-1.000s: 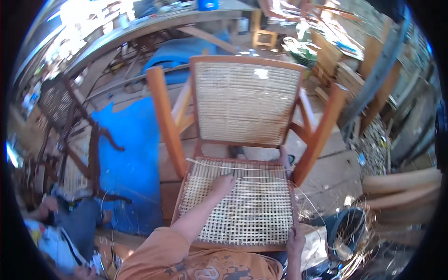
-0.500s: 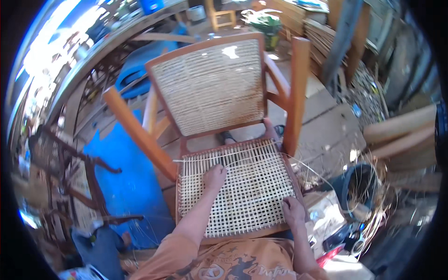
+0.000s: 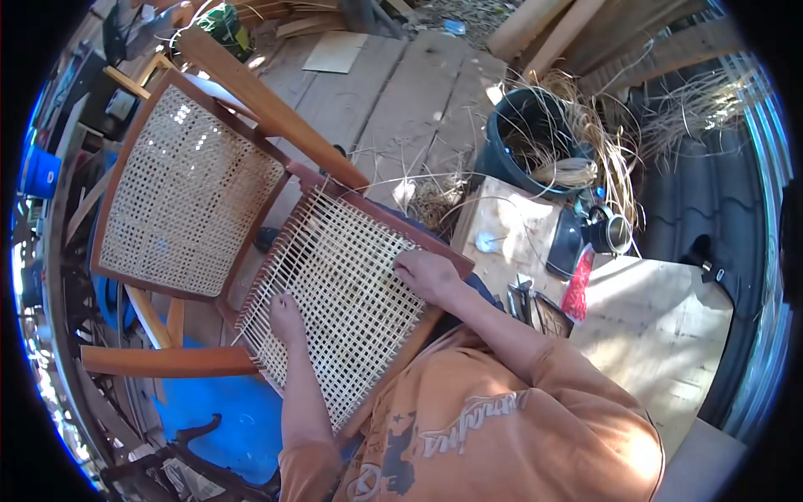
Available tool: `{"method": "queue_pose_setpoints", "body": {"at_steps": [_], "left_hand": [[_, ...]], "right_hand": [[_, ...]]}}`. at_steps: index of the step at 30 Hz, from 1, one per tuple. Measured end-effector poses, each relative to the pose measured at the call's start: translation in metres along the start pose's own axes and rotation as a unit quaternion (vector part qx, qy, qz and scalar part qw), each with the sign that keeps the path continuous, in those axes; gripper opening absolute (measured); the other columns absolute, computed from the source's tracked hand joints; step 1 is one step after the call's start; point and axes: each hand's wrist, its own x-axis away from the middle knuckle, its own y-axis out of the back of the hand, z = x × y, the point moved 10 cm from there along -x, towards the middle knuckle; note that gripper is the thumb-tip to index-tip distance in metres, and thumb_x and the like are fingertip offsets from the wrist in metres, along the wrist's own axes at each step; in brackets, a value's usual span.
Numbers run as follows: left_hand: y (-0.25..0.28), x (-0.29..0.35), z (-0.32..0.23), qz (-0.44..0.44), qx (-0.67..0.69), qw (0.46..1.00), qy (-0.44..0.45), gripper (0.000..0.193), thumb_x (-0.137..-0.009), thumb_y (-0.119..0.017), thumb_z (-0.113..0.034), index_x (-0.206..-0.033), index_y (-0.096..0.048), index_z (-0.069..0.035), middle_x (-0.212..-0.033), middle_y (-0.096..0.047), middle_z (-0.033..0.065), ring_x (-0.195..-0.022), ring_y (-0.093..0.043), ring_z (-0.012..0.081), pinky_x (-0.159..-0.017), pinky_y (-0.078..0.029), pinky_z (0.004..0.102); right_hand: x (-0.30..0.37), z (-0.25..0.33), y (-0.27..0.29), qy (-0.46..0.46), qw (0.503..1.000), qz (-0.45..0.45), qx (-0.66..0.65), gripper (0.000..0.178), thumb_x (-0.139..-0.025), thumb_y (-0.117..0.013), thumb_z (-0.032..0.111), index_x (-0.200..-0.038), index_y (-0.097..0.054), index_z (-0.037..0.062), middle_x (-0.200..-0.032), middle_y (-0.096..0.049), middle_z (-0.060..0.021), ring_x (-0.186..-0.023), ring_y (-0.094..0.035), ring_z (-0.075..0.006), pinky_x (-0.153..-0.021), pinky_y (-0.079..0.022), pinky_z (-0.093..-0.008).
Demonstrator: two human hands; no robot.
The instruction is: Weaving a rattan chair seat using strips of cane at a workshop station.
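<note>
Across the person's lap lies the woven cane seat of a wooden chair, tipped so that its caned backrest leans away to the upper left. Reddish wood frames the seat; its front rail runs just past the right hand, and its near corner touches the orange shirt. To the left, a chair arm juts out over a blue tarp, leaving little free room on that side. To the right sits a pale plywood board with a red-handled tool and a metal cup on it, and bare wood beyond them. Farther back, a black bucket holds loose cane strands that spill outward (some trail over the plank floor beside the seat).

The left hand rests palm down on the weave near the seat's left edge, fingers flat and gripping nothing. The right hand lies at the seat's right edge, fingers curled on the weave; whether they pinch a strand cannot be told. Both forearms reach forward from the lower edge.
</note>
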Motion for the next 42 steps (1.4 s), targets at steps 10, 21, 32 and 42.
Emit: {"method": "queue_pose_setpoints", "body": {"at_steps": [10, 21, 32, 42], "left_hand": [[-0.006, 0.013, 0.018, -0.044, 0.02, 0.999, 0.014, 0.032, -0.085, -0.048, -0.034, -0.08, -0.06, -0.005, -0.082, -0.062, 0.0166, -0.079, -0.06, 0.0367, -0.07, -0.045, 0.0458], [0.005, 0.013, 0.019, -0.071, 0.053, 0.996, 0.0, 0.022, -0.079, -0.058, -0.028, -0.075, -0.059, -0.006, -0.077, -0.062, 0.0124, -0.074, -0.06, 0.0316, -0.071, -0.046, 0.0439], [-0.002, 0.021, 0.031, -0.053, 0.058, 0.997, 0.021, 0.022, -0.081, -0.056, -0.029, -0.079, -0.061, -0.008, -0.08, -0.062, 0.0141, -0.075, -0.06, 0.0342, -0.069, -0.046, 0.0453], [0.006, -0.013, 0.028, 0.003, 0.153, 0.988, 0.017, 0.02, -0.083, -0.053, -0.023, -0.083, -0.06, -0.005, -0.082, -0.063, 0.0154, -0.076, -0.06, 0.0342, -0.065, -0.045, 0.0434]], "right_hand": [[0.014, -0.013, -0.009, -0.007, 0.997, -0.009, 0.077, 0.026, -0.085, -0.047, 0.028, -0.092, -0.061, 0.0076, -0.09, -0.063, -0.0169, -0.084, -0.061, -0.034, -0.073, -0.049, -0.0451], [0.001, -0.012, -0.012, -0.012, 0.999, 0.013, 0.045, 0.024, -0.084, -0.055, 0.029, -0.098, -0.065, 0.0118, -0.092, -0.065, -0.0144, -0.087, -0.062, -0.0311, -0.078, -0.049, -0.0387], [-0.001, -0.024, -0.02, -0.002, 0.997, 0.033, 0.075, 0.026, -0.084, -0.054, 0.028, -0.098, -0.064, 0.0098, -0.09, -0.065, -0.016, -0.084, -0.063, -0.0323, -0.075, -0.049, -0.0399], [-0.102, 0.071, -0.037, 0.167, 0.978, 0.123, 0.017, 0.022, -0.085, -0.056, 0.019, -0.094, -0.062, 0.0002, -0.079, -0.063, -0.0164, -0.072, -0.061, -0.0265, -0.069, -0.047, -0.0343]]}}
